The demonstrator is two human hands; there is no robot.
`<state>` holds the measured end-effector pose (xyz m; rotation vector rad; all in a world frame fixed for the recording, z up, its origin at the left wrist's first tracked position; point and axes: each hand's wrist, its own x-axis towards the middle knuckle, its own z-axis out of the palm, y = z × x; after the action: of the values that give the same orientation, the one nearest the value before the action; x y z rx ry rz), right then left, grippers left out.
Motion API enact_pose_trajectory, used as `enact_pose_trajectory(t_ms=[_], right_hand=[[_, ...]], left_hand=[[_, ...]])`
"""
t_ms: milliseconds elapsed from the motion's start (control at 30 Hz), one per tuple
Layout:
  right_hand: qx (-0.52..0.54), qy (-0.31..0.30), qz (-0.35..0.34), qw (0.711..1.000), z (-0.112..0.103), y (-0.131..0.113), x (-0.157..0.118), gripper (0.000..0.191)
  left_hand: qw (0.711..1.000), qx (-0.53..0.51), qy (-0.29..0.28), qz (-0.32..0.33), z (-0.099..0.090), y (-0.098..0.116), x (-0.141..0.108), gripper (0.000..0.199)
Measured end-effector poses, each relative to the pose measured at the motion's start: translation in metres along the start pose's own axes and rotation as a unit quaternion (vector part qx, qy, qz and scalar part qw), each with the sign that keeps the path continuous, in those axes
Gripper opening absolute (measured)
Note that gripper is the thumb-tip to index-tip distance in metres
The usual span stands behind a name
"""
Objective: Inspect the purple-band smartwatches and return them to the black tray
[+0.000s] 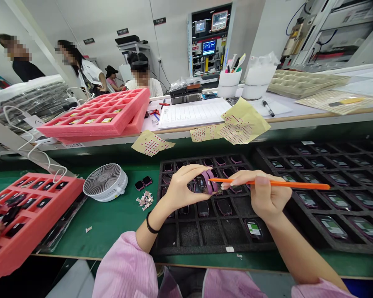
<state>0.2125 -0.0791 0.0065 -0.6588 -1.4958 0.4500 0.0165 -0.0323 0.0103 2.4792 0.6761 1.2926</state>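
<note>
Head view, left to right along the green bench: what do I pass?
Pink foam tray, white desk fan, small pile of scraps, black compartment tray, second black compartment tray

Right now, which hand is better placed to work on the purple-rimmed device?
Right, probably: the right hand holds an orange stick with its tip at the purple-rimmed device, while the left hand grips that device.

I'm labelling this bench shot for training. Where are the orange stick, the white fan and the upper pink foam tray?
Orange stick (294,184), head view, on its shaft.
White fan (105,180), head view, on its grille.
Upper pink foam tray (81,130), head view, on its front wall.
</note>
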Motion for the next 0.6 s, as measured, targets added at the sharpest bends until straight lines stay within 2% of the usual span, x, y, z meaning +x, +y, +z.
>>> enact_pose_trajectory(t_ms=[233, 367, 433, 533, 600], right_hand=[[-0.051, -0.007, 0.003, 0.999, 0.003, -0.002, 0.001, 0.041], [-0.01, -0.017, 0.024, 1.0, 0.002, -0.005, 0.004, 0.043], [0.018, 0.015, 0.037, 0.999, 0.003, -0.005, 0.006, 0.04], [0.028, 0.051, 0.099, 0.993, 0.008, -0.002, 0.009, 0.028], [0.032, 0.014, 0.163, 0.986, 0.014, 0.003, 0.011, 0.021]], left_hand=[[1.0, 0.007, 0.004, -0.011, 0.001, -0.003, -0.001, 0.049], [1.0, 0.005, 0.007, -0.014, 0.001, -0.002, 0.0, 0.051], [1.0, 0.008, 0.013, -0.013, 0.001, 0.0, 0.001, 0.051], [0.999, 0.033, 0.019, -0.02, 0.001, -0.001, 0.002, 0.048], [0.998, 0.053, 0.021, -0.034, 0.002, -0.002, 0.002, 0.047]])
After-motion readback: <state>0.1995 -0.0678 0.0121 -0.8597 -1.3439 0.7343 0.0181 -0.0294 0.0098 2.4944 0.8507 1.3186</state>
